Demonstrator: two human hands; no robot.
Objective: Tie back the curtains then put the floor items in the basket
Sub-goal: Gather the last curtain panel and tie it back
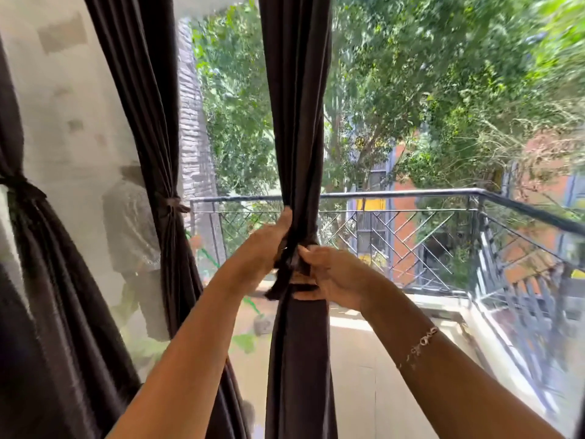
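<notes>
Curtain (297, 122) at twelve o'clock looks soft, limp: hold its gathered waist, where your left hand (269, 245) and right hand (332, 277) pinch the tie-back (289, 264).

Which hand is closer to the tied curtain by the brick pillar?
Left. The left hand grips the middle curtain on the side toward that tied curtain; the right hand pinches the tie farther right.

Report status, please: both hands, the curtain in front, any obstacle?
Grip: left hand and right hand both pinch the tie-back. Middle curtain gathered, knot not finished. Curtain to its left already tied. No obstacle seen.
</notes>
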